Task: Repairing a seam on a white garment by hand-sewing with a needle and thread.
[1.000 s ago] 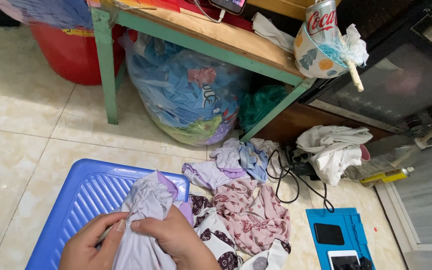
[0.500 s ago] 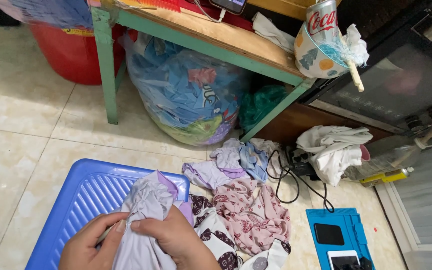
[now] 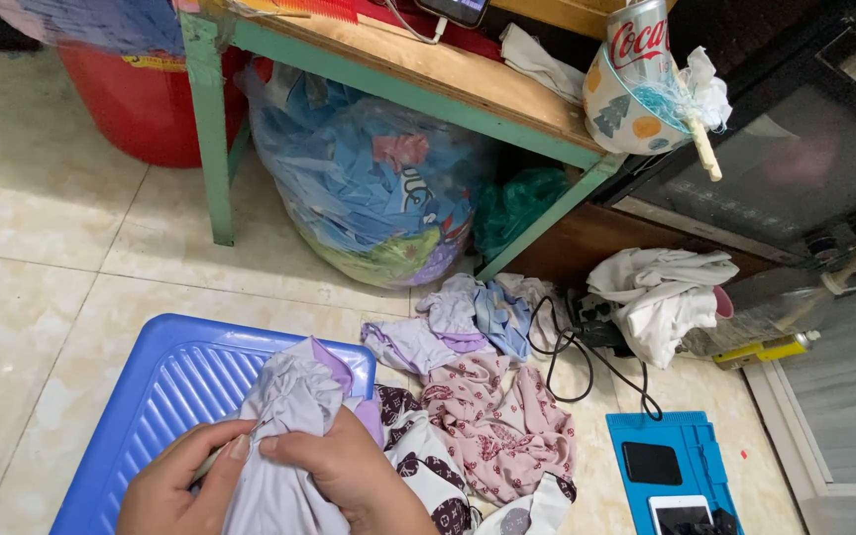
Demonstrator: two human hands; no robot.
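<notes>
i see the left hand (image 3: 175, 485) and right hand (image 3: 349, 476) both clamped on a pale lilac garment (image 3: 289, 416), fingers closed and pinching its fabric at the middle. the garment sits bunched over the near edge of a blue ribbed plastic lid (image 3: 160, 396) on the tiled floor. just beside it, to the right, lies a pile of patterned clothes (image 3: 492, 436).
</notes>
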